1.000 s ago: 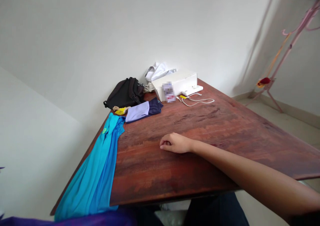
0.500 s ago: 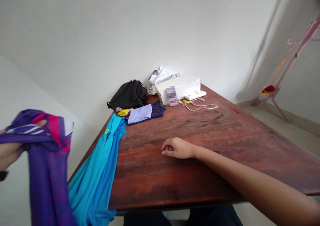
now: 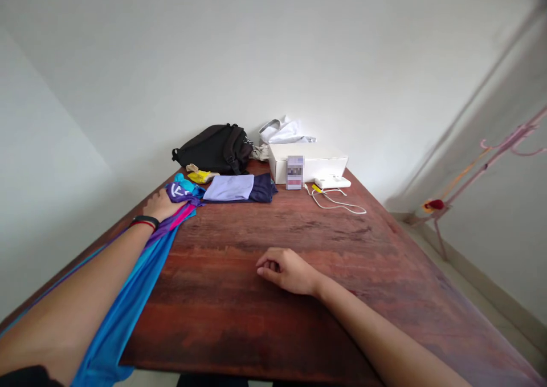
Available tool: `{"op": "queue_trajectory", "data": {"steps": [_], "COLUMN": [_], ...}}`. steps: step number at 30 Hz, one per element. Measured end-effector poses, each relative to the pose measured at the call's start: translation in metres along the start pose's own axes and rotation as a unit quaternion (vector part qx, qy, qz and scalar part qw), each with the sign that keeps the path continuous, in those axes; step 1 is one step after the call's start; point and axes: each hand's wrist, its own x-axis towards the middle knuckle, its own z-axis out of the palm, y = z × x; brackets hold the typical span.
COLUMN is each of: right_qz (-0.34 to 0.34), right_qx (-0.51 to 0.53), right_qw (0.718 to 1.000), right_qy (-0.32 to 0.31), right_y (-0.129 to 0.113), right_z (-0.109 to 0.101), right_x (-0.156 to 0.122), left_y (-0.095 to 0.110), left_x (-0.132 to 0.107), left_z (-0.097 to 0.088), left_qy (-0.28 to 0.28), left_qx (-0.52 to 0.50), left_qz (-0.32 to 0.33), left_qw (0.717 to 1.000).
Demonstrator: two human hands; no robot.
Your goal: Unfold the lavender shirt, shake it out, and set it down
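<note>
The right hand (image 3: 287, 271) rests on the bare wood of the counter (image 3: 342, 244), its fingers curled loosely under with nothing in them. To its left a bright blue garment (image 3: 128, 301) lies along the counter's left edge. Farther along, the left hand (image 3: 161, 206) lies on a purple and pink garment (image 3: 179, 192) bunched on top of the blue one; whether it grips the cloth cannot be told. Just beyond is a folded lavender and navy cloth (image 3: 234, 187), then a black backpack (image 3: 211, 147), a white box (image 3: 316, 163) and a white cable (image 3: 337, 202) at the far end
</note>
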Motion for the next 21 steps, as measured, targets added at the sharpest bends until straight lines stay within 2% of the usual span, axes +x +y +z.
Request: {"op": "queue_trajectory", "data": {"steps": [3,5,7,9,11,13,17,21], "right_qz": [0.009,0.012,0.010,0.010,0.011,0.013,0.021,0.023], "right_qx": [-0.003,-0.007,-0.010,-0.016,-0.024,-0.026,-0.022,-0.027], "right_qw": [1.000,1.000,1.000,1.000,1.000,1.000,1.000,0.999], "right_qy": [-0.001,0.000,0.000,-0.001,0.002,0.006,0.001,-0.001], "right_y": [-0.002,-0.002,-0.002,-0.001,0.000,0.001,0.002,0.003], "right_z": [0.000,0.000,0.001,0.002,0.002,0.003,0.004,0.005], "right_x": [0.000,0.001,0.001,0.000,0.000,0.000,0.000,0.000], "left_y": [-0.004,0.001,0.014,0.032,0.051,0.068,0.096,0.113], "left_x": [0.005,0.002,-0.006,-0.020,-0.033,-0.041,-0.042,-0.039], "left_z": [0.004,0.001,-0.001,0.002,0.013,0.032,0.074,0.100], "left_qy": [0.033,0.044,0.068,0.095,0.066,0.035,-0.017,-0.124], "left_qx": [0.007,0.020,0.008,-0.079,-0.256,-0.328,-0.458,-0.605], "left_qz": [-0.073,-0.079,-0.037,0.041,0.114,0.126,0.075,0.036], "left_qw": [0.997,0.996,0.997,0.992,0.958,0.936,0.886,0.786]}}
